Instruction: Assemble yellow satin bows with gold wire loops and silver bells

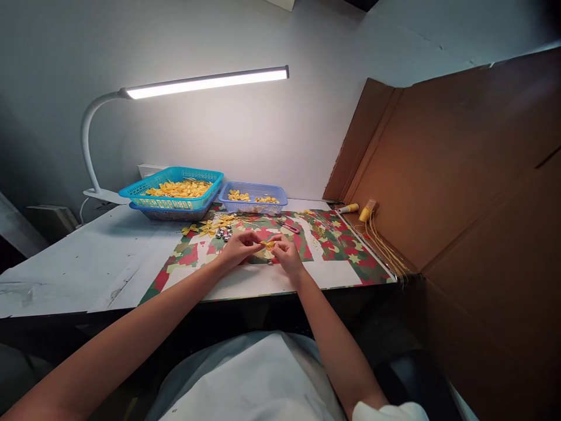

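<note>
Between my two hands is a small yellow ribbon bow [267, 244], pinched from both sides. My left hand [240, 245] closes thumb and finger on its left end, and my right hand [284, 252] grips the right end. Just below the bow a small silver bell [269, 261] shows near my right fingers; whether it hangs from the bow or lies on the table, I cannot tell. Several silver bells [224, 233] lie in a cluster beyond my left hand, beside loose yellow bows [205, 227].
A blue basket [210, 176] heaped with yellow bows sits stacked at the back left, near a lit lamp [210, 82]. Beside it stands a smaller purple basket [263, 192]. Red-handled snips [289, 227] lie on the patterned sheet. Thread spools [367, 211] rest by the cardboard wall [460, 158].
</note>
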The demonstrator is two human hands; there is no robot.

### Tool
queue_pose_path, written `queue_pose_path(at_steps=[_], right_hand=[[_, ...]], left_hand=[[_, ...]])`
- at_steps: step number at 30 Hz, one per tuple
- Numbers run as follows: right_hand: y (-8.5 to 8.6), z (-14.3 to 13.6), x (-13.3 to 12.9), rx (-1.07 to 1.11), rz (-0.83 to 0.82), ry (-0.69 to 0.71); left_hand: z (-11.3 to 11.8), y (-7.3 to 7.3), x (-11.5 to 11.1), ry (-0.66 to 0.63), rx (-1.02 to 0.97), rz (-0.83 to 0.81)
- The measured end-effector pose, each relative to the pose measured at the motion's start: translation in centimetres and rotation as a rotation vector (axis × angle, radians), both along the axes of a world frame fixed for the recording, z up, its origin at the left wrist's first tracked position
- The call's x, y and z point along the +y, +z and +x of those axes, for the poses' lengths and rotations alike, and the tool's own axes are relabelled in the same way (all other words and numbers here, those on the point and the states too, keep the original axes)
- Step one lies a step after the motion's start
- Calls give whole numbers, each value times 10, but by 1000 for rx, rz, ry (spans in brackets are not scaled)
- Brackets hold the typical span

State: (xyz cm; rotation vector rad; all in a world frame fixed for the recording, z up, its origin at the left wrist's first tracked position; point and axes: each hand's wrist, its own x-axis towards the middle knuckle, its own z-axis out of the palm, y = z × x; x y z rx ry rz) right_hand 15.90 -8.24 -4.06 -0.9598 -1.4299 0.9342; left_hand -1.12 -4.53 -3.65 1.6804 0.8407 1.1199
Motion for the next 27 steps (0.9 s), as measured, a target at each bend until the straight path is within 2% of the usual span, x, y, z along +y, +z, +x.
queue_pose_path(at_steps=[20,27], right_hand=[[3,-2,-3,-13,2,25],[0,0,-2,-144,105,-15]], left_hand=[[-1,1,1,26,12,-1],[-1,-3,3,36,19,12]])
